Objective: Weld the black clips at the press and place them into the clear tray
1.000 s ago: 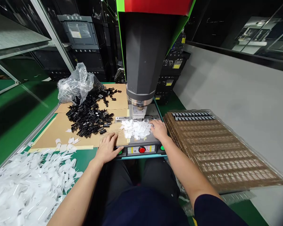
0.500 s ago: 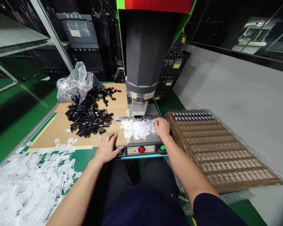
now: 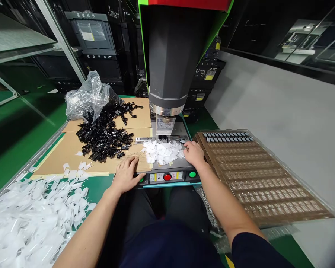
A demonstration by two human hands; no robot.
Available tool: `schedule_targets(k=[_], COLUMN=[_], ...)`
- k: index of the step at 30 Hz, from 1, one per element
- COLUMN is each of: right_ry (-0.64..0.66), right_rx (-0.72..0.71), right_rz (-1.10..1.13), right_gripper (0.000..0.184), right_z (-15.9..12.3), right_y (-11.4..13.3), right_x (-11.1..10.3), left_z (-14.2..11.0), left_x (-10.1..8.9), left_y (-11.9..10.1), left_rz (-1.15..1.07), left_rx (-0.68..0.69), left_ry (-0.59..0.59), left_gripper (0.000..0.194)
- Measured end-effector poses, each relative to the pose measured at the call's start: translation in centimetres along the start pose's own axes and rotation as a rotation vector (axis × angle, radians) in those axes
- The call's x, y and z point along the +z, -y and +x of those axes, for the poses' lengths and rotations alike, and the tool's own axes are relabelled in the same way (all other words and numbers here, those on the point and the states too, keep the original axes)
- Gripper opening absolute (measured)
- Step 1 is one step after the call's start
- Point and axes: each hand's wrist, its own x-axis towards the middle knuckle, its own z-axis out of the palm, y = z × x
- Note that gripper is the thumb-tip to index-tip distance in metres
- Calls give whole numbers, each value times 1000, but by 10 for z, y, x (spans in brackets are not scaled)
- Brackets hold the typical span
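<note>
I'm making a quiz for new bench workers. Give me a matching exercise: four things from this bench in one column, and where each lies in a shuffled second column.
Things:
1. black clips
2. red button
3. brown trays
4. left hand

Places:
A. stacked at the bench's right
B. on the cardboard's near edge, beside a green button
C. heaped on cardboard by a plastic bag
D. between two green buttons

Pairs: 1-C, 2-D, 3-A, 4-B

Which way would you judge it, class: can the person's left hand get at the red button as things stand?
Probably yes: the left hand rests flat at the panel's left end, and nothing lies between it and the red button.
</note>
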Motion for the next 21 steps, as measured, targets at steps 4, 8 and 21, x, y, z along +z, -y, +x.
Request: schedule_targets(k=[4, 8, 21], right_ry=[35, 111, 3], right_rx=[-204, -280, -446], right_rz=[49, 21, -59], right_gripper=[42, 46, 28], right_z=[-1, 0, 10], right_y=[7, 13, 16], right_x=[3, 6, 20], left_z=[0, 0, 1], left_x=[0, -1, -3], left_y=[0, 0, -1], left_rz=[-2, 13, 1], left_rx=[0, -6, 14], left_ry=[6, 10, -10], left_gripper=[73, 73, 71])
